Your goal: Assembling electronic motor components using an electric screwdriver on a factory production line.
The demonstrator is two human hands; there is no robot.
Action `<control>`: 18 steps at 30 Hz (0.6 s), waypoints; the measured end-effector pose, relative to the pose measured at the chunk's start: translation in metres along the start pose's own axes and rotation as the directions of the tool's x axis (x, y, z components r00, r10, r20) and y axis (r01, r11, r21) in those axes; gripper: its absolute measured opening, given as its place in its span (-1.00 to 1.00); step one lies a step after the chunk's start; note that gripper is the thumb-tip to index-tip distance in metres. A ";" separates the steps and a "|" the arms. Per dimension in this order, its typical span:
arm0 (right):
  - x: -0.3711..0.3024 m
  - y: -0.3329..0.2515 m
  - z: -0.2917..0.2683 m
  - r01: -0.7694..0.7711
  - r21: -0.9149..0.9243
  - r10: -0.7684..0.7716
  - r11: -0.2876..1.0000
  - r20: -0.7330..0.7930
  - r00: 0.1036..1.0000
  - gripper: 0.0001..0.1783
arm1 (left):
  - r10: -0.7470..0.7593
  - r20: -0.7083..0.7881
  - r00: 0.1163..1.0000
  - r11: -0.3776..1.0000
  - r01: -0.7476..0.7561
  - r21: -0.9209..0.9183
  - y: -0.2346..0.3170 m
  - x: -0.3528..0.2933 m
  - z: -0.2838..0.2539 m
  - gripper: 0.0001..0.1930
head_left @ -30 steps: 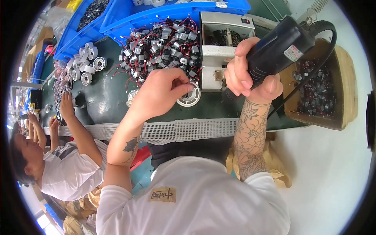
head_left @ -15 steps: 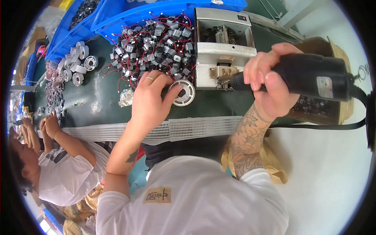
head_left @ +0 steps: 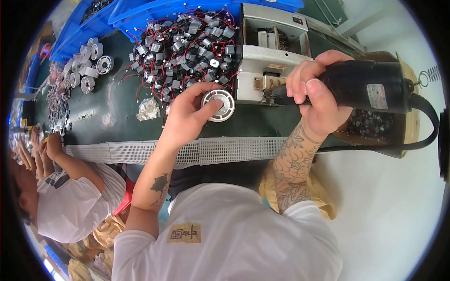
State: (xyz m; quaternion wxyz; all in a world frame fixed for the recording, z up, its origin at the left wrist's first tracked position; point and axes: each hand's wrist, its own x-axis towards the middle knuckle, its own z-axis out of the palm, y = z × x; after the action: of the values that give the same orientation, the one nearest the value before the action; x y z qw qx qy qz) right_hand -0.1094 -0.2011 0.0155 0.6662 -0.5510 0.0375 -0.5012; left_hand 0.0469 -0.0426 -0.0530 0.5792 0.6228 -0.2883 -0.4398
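Observation:
My left hand point(head_left: 185, 117) grips a round white plastic part with a spoked ring point(head_left: 227, 112), its thumb across the middle and fingers behind the left edge. My right hand point(head_left: 318, 89) is wrapped round a black electric screwdriver point(head_left: 361, 86) held roughly level, tip pointing left. The tip is at the front of a grey metal screw feeder point(head_left: 253, 61); whether it touches a screw is too small to tell. Just beyond my left hand lies a heap of small motors point(head_left: 187, 51) with red and black wires.
More white round parts point(head_left: 89, 68) and loose small pieces point(head_left: 58, 100) lie to the left. Blue bins point(head_left: 140, 16) stand behind. Crumpled foil point(head_left: 148, 109) is on the green table. A cardboard box point(head_left: 398, 133) sits at right. A co-worker's hands point(head_left: 49, 147) are at far left.
My left thumb has come over the middle of the white round part, and the fingers have drawn in from the motor heap. The rail inside the feeder has shifted. The screwdriver tip stays at the feeder.

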 end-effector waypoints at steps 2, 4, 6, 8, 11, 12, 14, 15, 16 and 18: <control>0.001 -0.004 -0.002 -0.001 -0.011 0.002 1.000 0.044 0.999 -0.55 | -0.018 0.018 1.000 1.000 0.018 0.001 0.001 0.000 -0.001 -0.69; 0.004 -0.010 -0.004 -0.031 -0.208 0.093 0.978 0.296 0.951 -0.50 | -0.025 0.018 1.000 1.000 0.025 -0.004 0.005 0.000 0.000 -0.69; 0.007 -0.010 0.004 -0.020 -0.111 0.060 0.994 0.371 0.927 -0.48 | -0.031 0.015 0.999 0.999 0.031 -0.008 0.005 0.000 -0.001 -0.69; 0.010 -0.010 0.015 -0.018 -0.021 0.025 1.000 0.433 0.901 -0.46 | 0.014 0.018 1.000 0.998 -0.015 0.054 0.003 0.001 -0.001 -0.69; 0.016 -0.006 0.030 -0.006 0.067 -0.027 0.998 0.487 0.873 -0.37 | 0.024 0.004 1.000 0.997 -0.024 0.067 0.003 0.000 -0.003 -0.69; 0.017 -0.005 0.035 -0.012 0.066 -0.022 0.998 0.494 0.869 -0.37 | 0.029 -0.001 1.000 0.996 -0.028 0.080 0.002 -0.001 -0.003 -0.68; 0.018 -0.002 0.045 0.053 -0.086 -0.008 0.995 0.460 0.888 -0.37 | 0.060 -0.019 0.998 0.991 -0.057 0.125 0.001 -0.001 -0.003 -0.69; 0.018 0.000 0.046 0.049 -0.087 -0.003 0.995 0.465 0.885 -0.37 | 0.092 -0.031 0.995 0.981 -0.085 0.177 0.000 0.000 -0.003 -0.69; 0.018 0.003 0.047 0.045 -0.113 0.012 0.993 0.466 0.885 -0.38 | 0.093 -0.040 0.995 0.981 -0.084 0.173 -0.005 0.001 -0.004 -0.69; 0.018 0.011 0.048 0.039 -0.164 0.042 0.986 0.465 0.884 -0.40 | 0.217 -0.049 0.975 0.973 -0.212 0.089 -0.020 0.005 -0.005 -0.70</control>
State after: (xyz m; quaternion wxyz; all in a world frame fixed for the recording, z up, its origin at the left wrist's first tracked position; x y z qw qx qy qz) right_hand -0.0643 -0.1818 0.0346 0.6070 -0.7096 -0.0813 -0.3483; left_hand 0.0500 -0.0413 -0.0739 0.6049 0.6242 -0.3551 -0.3440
